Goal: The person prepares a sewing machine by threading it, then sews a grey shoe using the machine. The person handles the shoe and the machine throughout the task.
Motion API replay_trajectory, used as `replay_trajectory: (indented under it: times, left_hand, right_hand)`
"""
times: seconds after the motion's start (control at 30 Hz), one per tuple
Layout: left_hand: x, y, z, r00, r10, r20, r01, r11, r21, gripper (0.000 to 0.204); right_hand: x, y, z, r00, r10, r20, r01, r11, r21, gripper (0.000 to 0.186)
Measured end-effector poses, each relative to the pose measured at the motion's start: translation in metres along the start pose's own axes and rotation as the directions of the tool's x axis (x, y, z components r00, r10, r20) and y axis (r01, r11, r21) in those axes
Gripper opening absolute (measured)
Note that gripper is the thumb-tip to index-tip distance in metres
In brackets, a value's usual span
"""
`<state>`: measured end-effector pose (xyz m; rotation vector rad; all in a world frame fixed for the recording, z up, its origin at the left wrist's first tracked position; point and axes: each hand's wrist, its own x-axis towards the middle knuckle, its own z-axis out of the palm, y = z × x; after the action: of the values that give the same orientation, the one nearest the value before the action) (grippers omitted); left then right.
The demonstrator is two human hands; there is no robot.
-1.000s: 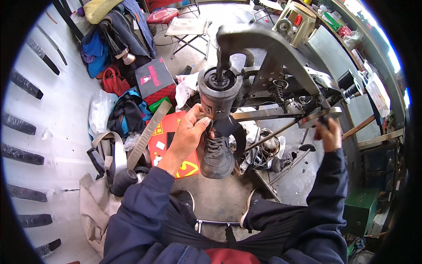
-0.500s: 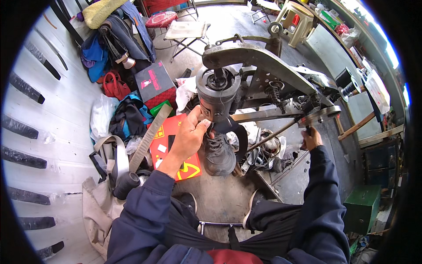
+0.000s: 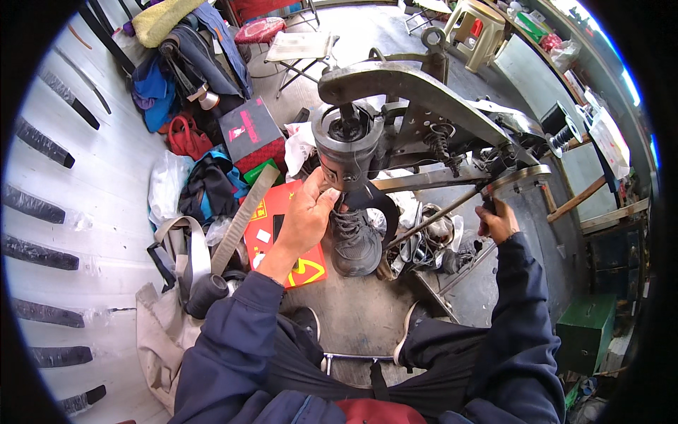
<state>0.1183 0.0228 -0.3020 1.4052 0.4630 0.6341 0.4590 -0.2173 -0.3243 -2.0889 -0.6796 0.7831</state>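
Note:
A black lace-up shoe (image 3: 355,246) hangs at the lower end of the work post of a hand-cranked shoe-sewing machine (image 3: 399,79). My left hand (image 3: 307,214) is closed, thumb and fingers pinching the shoe's upper edge close against the post; the pinched part is mostly hidden. On the machine's right side is a round wheel (image 3: 519,180) with a dark crank handle (image 3: 486,204). My right hand (image 3: 500,222) wraps around that handle.
A red box with yellow marks (image 3: 309,272) lies left of the shoe. Bags and cloth surround a dark shoebox (image 3: 247,127) farther left. A thread spool (image 3: 563,133) stands behind the wheel. At right sits a green metal box (image 3: 586,332); a folding stool (image 3: 300,46) is beyond the machine.
My right hand has shifted slightly with the crank handle, and the handle sits differently against the wheel. My left hand keeps its grip on the shoe. The whole view has moved a little.

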Motion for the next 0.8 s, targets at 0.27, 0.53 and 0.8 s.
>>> replay_trajectory:
  times: [0.27,0.53,0.8]
  left_hand:
    - [0.001,0.000,-0.002,1.000,0.004,0.018,-0.004,1.000,0.011,0.032]
    - [0.001,-0.003,-0.003,1.000,-0.003,0.009,0.004,0.999,-0.038,0.026]
    - [0.001,-0.002,-0.003,1.000,0.010,0.018,-0.010,1.000,-0.022,0.027]
  right_hand:
    - [0.009,-0.017,-0.102,0.786,-0.407,-0.467,0.222,0.889,-0.401,0.026]
    - [0.057,0.064,-0.134,0.665,-0.480,-0.573,0.087,0.811,-0.579,0.018]
    - [0.075,0.113,-0.091,0.876,-0.044,-0.479,-0.209,0.862,-0.462,0.040]
